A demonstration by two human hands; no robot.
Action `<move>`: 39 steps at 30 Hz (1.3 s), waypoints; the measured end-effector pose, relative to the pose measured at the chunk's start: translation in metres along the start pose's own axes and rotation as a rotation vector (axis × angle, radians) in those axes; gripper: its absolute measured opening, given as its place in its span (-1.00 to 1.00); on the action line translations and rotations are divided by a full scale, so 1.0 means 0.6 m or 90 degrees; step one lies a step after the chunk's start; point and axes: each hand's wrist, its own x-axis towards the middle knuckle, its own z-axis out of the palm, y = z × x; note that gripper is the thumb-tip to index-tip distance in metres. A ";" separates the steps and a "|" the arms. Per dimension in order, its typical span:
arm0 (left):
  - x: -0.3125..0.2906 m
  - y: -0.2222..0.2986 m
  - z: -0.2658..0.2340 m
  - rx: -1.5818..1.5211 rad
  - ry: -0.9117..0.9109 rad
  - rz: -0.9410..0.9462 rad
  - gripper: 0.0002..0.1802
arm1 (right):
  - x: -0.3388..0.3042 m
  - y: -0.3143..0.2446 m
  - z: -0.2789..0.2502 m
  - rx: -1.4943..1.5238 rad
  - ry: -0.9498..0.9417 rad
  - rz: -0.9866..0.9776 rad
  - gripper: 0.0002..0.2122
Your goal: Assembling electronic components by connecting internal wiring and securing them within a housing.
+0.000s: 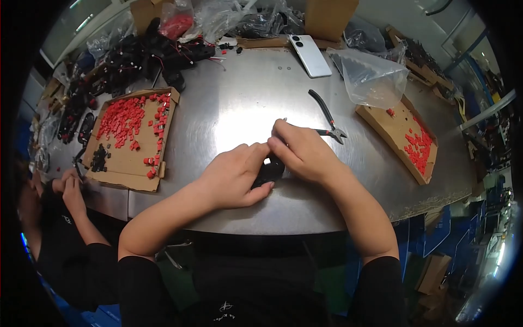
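Observation:
My left hand (231,177) is closed around a small, rounded, glossy black plastic part (271,173), just above the near middle of the metal table. Its thumb lies along the part's near side. My right hand (305,150) is closed too, fingers curled and pinched against the far end of the part, touching the left fingers. What those right fingertips grip is hidden. Just beyond the right hand lie cutting pliers (339,134) with black handles, jaws toward the right; one handle runs up to the hand.
A cardboard tray (103,177) of red and black pieces stands left, another tray (381,131) of red pieces right. A white phone (313,57) and plastic bag (376,79) lie farther back. Black wired parts (147,57) pile up far left. A co-worker's hand (71,185) works at left.

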 end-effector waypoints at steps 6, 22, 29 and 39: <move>0.000 -0.005 0.007 -0.056 0.063 0.045 -0.06 | -0.007 -0.009 -0.013 0.074 0.004 0.003 -0.75; -0.009 -0.020 -0.021 -0.180 0.071 -0.019 0.35 | -0.007 -0.046 0.047 -0.099 -0.053 0.201 -0.65; -0.030 -0.033 -0.095 0.074 -0.188 -0.124 -0.21 | -0.010 -0.046 0.042 -0.118 -0.055 0.207 -0.60; -0.023 -0.072 -0.040 -0.118 0.024 0.034 -0.37 | -0.007 -0.046 0.025 -0.213 -0.074 0.231 -0.56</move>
